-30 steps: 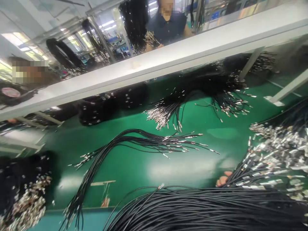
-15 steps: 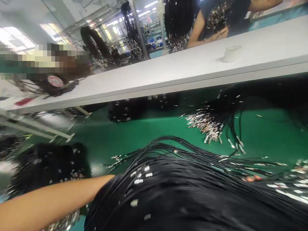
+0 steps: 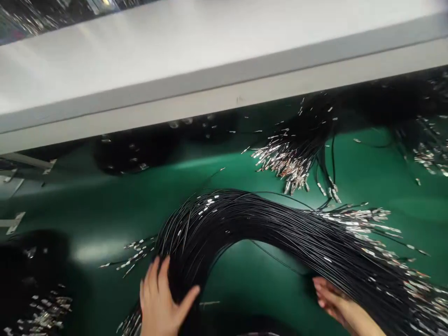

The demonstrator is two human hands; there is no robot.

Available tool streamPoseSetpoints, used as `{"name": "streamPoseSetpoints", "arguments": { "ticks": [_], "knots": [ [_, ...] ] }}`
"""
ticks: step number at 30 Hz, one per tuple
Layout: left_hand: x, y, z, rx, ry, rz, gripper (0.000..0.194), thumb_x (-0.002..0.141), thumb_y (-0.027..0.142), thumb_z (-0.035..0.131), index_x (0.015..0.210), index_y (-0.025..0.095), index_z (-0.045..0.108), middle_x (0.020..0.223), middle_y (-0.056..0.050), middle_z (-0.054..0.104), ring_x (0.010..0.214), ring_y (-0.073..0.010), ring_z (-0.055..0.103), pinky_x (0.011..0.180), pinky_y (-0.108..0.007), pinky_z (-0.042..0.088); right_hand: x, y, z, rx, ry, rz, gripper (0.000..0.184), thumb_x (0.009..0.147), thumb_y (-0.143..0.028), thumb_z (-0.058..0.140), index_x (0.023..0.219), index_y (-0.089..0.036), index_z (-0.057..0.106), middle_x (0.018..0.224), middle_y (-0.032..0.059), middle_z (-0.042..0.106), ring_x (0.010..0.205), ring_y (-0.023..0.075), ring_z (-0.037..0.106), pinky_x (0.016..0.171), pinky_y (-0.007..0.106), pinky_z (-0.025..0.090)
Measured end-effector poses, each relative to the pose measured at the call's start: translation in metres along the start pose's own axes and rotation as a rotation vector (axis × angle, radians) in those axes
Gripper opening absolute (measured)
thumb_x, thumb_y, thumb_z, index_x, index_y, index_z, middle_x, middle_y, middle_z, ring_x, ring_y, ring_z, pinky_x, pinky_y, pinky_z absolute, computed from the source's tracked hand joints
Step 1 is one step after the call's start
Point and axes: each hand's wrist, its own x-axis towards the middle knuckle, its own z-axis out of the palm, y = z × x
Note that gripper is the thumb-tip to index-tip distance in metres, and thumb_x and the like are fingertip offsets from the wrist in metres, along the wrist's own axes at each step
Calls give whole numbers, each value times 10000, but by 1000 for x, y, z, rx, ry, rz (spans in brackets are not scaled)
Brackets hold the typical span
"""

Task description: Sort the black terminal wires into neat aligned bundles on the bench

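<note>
A thick bundle of black cables (image 3: 252, 217) with silvery metal ends lies in an arch across the green tabletop (image 3: 168, 191). My left hand (image 3: 159, 298) rests against the left leg of the arch, fingers stretched and thumb spread. Beside the inner edge of the right leg is my right hand (image 3: 332, 298), its fingers loosely curled and not wrapped round the cables. Whether it touches them I cannot tell. Bare metal ends fan out along the bundle's right side, and a few more poke out at its left.
A white raised shelf (image 3: 210, 56) crosses the far side. Under it lie another cable bundle (image 3: 287, 163) with metal tips and a dark coil (image 3: 136, 149). More cables (image 3: 42, 303) sit at the lower left. A shelf leg bracket (image 3: 14, 223) stands at the left edge.
The large cable bundle has come down onto the table, over the smaller bunch of cables there. My left hand has come into sight, spread against it. The view has tilted down.
</note>
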Motion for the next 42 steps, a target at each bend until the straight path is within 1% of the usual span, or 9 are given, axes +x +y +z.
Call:
{"name": "streamPoseSetpoints", "arguments": {
  "ticks": [3,5,12,18,22,28,32,36,42],
  "knots": [
    [-78,9,18,192,5,-98,985,775,588,549,1553,245,52,1572,-211,194,1363,-514,284,1000,-734,265,20,6,-6,146,-74,130,503,387,-289,879,864,-212,738,966,122,730,906,303,705,702,313,593],
    [-88,-2,24,238,10,-102,891,815,468,530,1551,286,62,1590,-184,169,1361,-506,293,1011,-720,253,34,3,-18,237,-40,52,436,383,-306,845,803,-250,742,1019,119,726,1012,323,678,807,343,585],
    [-12,-90,-7,317,-168,257,591,832,339,516,1415,254,475,1509,-157,386,1201,-350,515,977,-467,413,109,-58,-40,283,31,-187,309,390,-101,751,647,-260,690,886,73,738,771,251,698,710,308,606],
    [36,-90,-11,429,-183,424,551,882,301,456,1420,184,470,1521,-188,354,1133,-330,555,956,-462,422,129,-114,-8,363,-62,-254,364,443,57,664,684,-216,656,761,-11,730,691,146,670,665,203,587],
    [45,-84,-17,438,-212,429,583,866,285,489,1439,192,441,1535,-171,339,1210,-327,521,1049,-481,359,123,-122,-1,327,-91,-212,304,539,84,643,689,-180,633,679,7,706,612,138,665,621,221,588],
    [10,-16,-12,335,-14,342,654,892,250,460,1514,189,271,1541,-195,306,1360,-380,362,1116,-635,183,74,-81,-19,138,-231,-27,260,686,-42,722,909,-159,659,977,148,740,790,217,728,625,253,586],
    [23,77,42,14,-24,666,613,913,367,472,1479,181,328,1412,-154,497,1283,-299,466,1096,-468,339,68,-75,5,484,-209,-135,235,698,-90,719,895,-185,634,972,113,743,917,215,711,743,292,582],
    [57,153,93,-61,13,646,680,873,527,483,1396,95,430,1257,-200,589,1145,-338,546,938,-478,452,78,-109,30,791,-117,-368,182,784,-282,680,950,-230,624,1083,30,724,1087,177,646,869,295,550],
    [99,143,132,-181,-168,812,449,871,455,386,1099,194,670,1036,-125,700,944,-287,640,717,-376,513,76,-94,-12,935,-59,-484,507,565,-299,861,1000,-159,641,1015,91,736,936,269,691,807,408,562]
  ]
}}
